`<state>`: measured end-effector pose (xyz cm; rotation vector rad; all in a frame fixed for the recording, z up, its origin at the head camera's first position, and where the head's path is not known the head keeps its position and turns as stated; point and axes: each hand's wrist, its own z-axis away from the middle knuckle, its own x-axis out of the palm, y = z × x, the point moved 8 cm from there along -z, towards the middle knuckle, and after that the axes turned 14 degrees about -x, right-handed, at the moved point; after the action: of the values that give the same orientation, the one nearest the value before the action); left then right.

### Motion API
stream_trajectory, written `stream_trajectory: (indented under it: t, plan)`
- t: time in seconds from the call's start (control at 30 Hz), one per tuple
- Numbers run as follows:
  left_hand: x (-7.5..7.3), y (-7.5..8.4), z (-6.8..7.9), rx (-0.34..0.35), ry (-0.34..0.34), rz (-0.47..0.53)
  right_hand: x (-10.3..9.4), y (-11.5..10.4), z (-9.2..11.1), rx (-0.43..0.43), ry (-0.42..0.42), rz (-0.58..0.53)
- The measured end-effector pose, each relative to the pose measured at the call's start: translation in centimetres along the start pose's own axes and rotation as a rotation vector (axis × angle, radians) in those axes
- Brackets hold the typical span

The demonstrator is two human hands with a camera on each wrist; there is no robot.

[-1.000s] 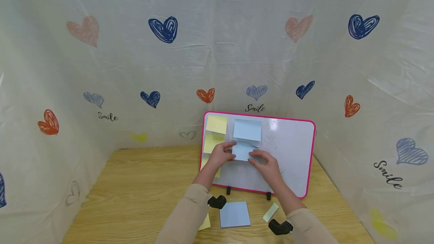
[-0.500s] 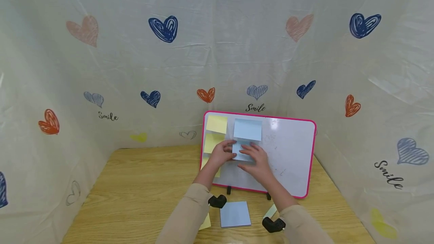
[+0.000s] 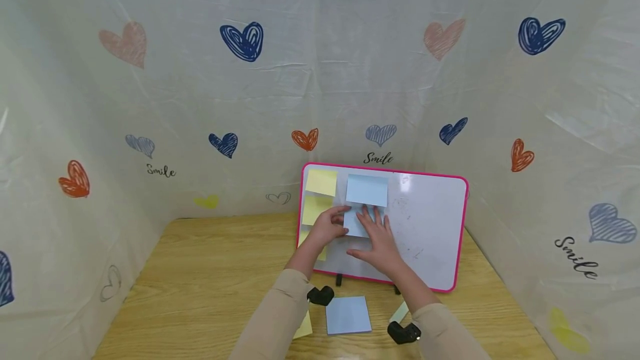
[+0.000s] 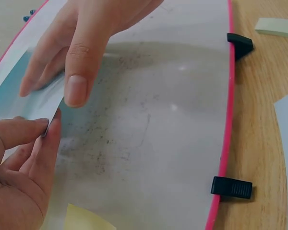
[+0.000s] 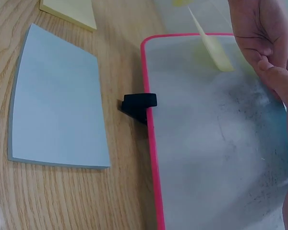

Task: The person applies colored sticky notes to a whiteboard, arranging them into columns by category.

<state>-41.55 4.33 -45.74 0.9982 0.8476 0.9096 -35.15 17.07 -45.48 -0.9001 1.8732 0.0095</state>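
The lower blue sticky note (image 3: 351, 228) sits on the left half of the whiteboard (image 3: 430, 226), just below the upper blue sticky note (image 3: 367, 190) and to the right of the yellow notes (image 3: 321, 182). The left hand (image 3: 327, 228) pinches it by its left side near the bottom, thumb on one face and finger on the other; in the left wrist view that edge stands a little off the board, so the grip probably serves to keep the loose end steady. The right hand (image 3: 378, 241) is spread, its fingers fanned over the note's upper part and its thumb held apart below; this looks like a way of flattening the top against the board, though how firmly it presses one cannot tell. The board leans back, and the black feet (image 3: 339, 280) gripping its bottom edge seem to be there to stop it sliding. No container shows: the board itself bears the notes, while the blue pad (image 3: 348, 315), the yellow pad (image 3: 303, 329), partly behind the left sleeve (image 3: 270, 315), and a pale green strip (image 3: 399, 313) lie on the table (image 3: 225, 260) before it, presumably for easy reach.
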Motion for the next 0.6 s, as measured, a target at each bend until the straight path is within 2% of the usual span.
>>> stream_trajectory:
  t: [0.23, 0.6]
  plan:
    - [0.1, 0.0, 0.1, -0.004, 0.009, -0.006, -0.3, 0.5, 0.8, 0.051, -0.016, 0.028]
    - [0.1, -0.2, 0.1, -0.004, 0.024, 0.018, -1.1, 1.6, 2.1, 0.129, 0.012, 0.012]
